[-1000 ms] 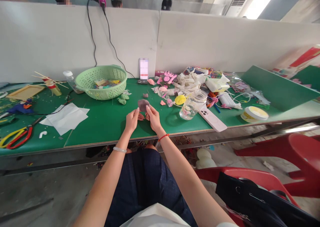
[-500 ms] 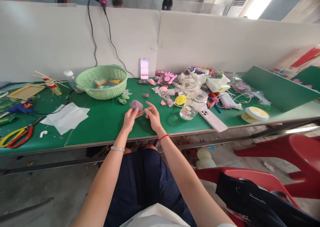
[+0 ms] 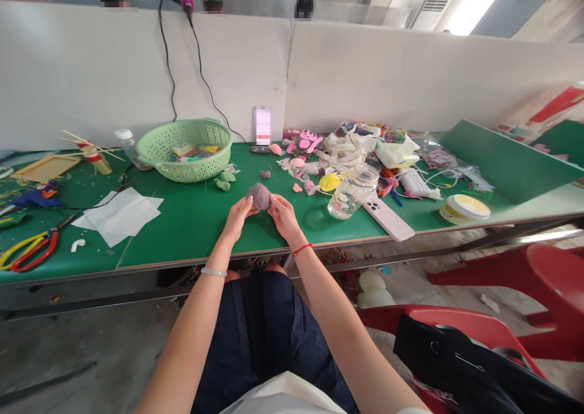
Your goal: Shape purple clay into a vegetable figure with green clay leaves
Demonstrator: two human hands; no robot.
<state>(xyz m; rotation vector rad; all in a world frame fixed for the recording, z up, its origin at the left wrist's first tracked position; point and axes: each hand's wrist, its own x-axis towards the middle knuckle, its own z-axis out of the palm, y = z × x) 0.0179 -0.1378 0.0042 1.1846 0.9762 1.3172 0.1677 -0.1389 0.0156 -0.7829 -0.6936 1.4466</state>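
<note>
A rounded lump of purple-grey modelling clay [image 3: 259, 196] is held between my two hands, above the green table [image 3: 182, 231] near its front edge. My left hand [image 3: 238, 216] grips the lump from the left, thumb against its side. From the right, my right hand [image 3: 283, 214] closes its thumb and fingers on the lump's other side. Beyond the hands lies a small purple-grey bit of clay [image 3: 265, 174]. Green clay pieces [image 3: 224, 181] rest to the left of it, and a small pink piece [image 3: 297, 187] is to the right.
A green basket [image 3: 185, 169] stands at the back left. White paper sheets [image 3: 121, 216] and scissors [image 3: 31, 249] lie on the left. To the right are a clear jar [image 3: 349, 198], a phone [image 3: 390, 218] and a white tub [image 3: 465, 209]. A white partition [image 3: 219, 67] borders the back.
The clay lump has moved right, from my left hand alone to between both hands. My right hand's fingers, spread apart before, now press on it.
</note>
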